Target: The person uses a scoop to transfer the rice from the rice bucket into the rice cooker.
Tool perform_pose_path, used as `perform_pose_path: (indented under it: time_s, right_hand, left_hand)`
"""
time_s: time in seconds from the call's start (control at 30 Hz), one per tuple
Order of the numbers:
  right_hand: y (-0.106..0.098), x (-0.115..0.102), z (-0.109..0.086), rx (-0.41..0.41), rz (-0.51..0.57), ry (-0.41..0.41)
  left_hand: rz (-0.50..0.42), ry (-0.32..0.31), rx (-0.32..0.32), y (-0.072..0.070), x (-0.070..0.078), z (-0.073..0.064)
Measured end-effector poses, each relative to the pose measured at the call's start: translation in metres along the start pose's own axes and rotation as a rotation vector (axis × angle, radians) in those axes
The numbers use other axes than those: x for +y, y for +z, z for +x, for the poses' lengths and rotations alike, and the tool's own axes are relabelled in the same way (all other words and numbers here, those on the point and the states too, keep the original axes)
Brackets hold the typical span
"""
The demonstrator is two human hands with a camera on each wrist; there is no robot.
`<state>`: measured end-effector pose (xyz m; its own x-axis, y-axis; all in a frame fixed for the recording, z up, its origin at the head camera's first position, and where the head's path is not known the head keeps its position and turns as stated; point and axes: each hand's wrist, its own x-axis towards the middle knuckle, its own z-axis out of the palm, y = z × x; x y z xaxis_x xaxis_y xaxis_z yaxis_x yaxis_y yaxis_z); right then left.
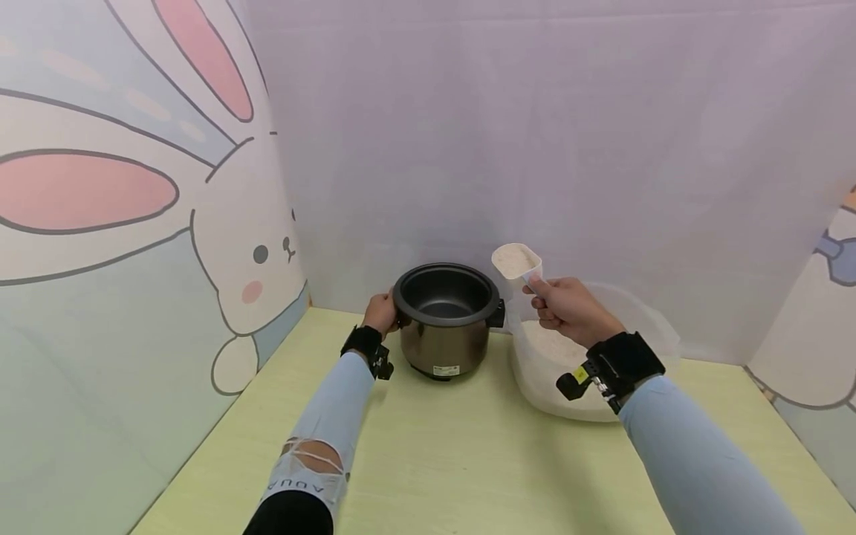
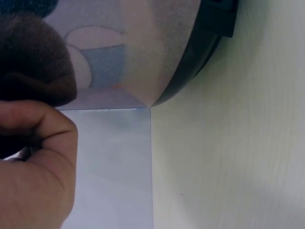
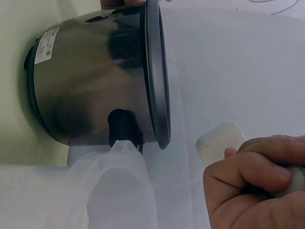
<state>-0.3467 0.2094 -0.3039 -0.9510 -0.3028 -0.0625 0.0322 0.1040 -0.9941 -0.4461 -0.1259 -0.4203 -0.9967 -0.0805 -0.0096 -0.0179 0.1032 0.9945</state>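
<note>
A brown rice cooker (image 1: pixel 444 345) with a black rim stands lidless near the back wall, and its dark inner pot looks bare inside. My left hand (image 1: pixel 380 313) grips its left side handle; in the left wrist view the fingers curl at the dark handle (image 2: pixel 38 62). My right hand (image 1: pixel 574 310) holds a white measuring scoop (image 1: pixel 519 278) by its handle, raised right of the cooker's rim. Off-white, rice-like grain (image 1: pixel 513 259) fills the scoop. Below it, a translucent tub (image 1: pixel 535 394) holds more of the same grain (image 1: pixel 553 344).
The tub stands close beside the cooker's right handle (image 1: pixel 496 315). A pale yellow-green table (image 1: pixel 435 461) lies under everything. Behind hangs a plain whitish cloth (image 1: pixel 501 134), and a rabbit-printed panel (image 1: pixel 120 312) bounds the left side.
</note>
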Motion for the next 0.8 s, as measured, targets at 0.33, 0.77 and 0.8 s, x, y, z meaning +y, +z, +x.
perform_pose_path:
  time_s: [0.33,0.77,0.8]
  right_hand:
    - [0.025,0.008,0.018,0.038,-0.100,-0.032]
    - [0.049,0.019,0.034,0.200,-0.231,-0.118]
    - [0.049,0.019,0.033,0.207,-0.242,-0.123]
  left_hand:
    - [0.019,-0.007,-0.013,0.000,0.001,-0.002]
    - [0.007,-0.018,-0.023,-0.001,0.003,-0.001]
    - [0.005,-0.019,-0.020,-0.001,0.003,-0.001]
